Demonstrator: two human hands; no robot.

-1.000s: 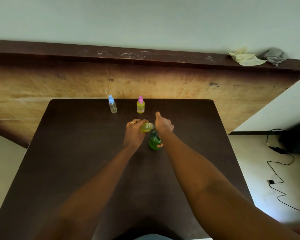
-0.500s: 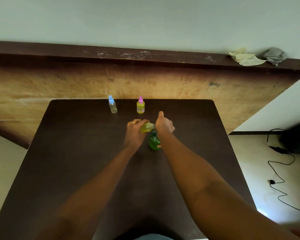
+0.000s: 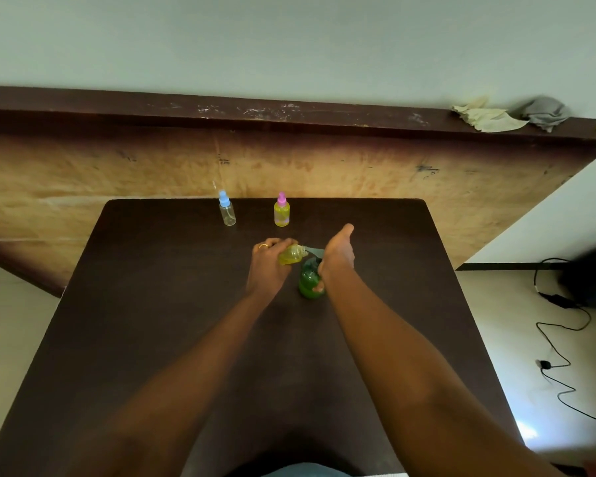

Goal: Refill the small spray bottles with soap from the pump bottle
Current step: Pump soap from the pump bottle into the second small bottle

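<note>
My left hand [image 3: 267, 266] grips a small uncapped bottle [image 3: 291, 254] with yellow liquid in it, tilted so its mouth meets the pump spout. My right hand [image 3: 338, 258] rests on top of the green pump bottle [image 3: 309, 282], which stands on the dark table [image 3: 172, 304]; its thumb curls round the bottle's side and its index finger points away. At the far edge stand a clear spray bottle with a blue cap [image 3: 226, 208] and a yellow-filled spray bottle with a pink cap [image 3: 282, 210].
A wooden board with a dark ledge [image 3: 289, 115] rises behind the table. Crumpled cloths [image 3: 510, 115] lie on the ledge at the right. Black cables [image 3: 561, 335] trail over the floor to the right of the table.
My right hand has risen slightly on the pump head and its index finger has stretched further out. My left hand keeps the small bottle at the spout.
</note>
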